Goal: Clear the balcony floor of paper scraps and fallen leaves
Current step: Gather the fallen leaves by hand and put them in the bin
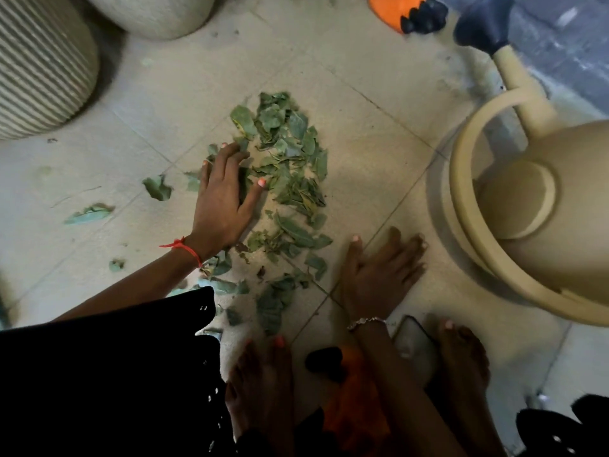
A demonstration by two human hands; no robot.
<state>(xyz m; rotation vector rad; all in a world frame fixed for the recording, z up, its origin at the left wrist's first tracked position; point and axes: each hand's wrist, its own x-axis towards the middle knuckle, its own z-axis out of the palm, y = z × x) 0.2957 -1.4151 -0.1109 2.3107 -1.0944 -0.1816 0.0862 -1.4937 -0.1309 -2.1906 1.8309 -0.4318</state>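
A pile of green fallen leaves point(286, 159) lies in the middle of the tiled balcony floor point(362, 127). My left hand point(224, 196) lies flat on the pile's left edge, fingers spread and straight, touching the leaves. My right hand point(379, 272) rests flat on the bare tile to the right of the pile, fingers straight, holding nothing. More leaves point(273, 298) trail down from the pile toward my feet. Stray leaves point(157, 188) lie apart to the left, and another single leaf point(89, 214) lies farther left.
A beige watering can point(527, 199) with a dark blue rose stands at the right. A ribbed planter point(36, 61) and a second pot point(155, 14) stand at the upper left. An orange object point(392, 8) sits at the top. My bare feet point(263, 384) and a phone point(412, 341) are at the bottom.
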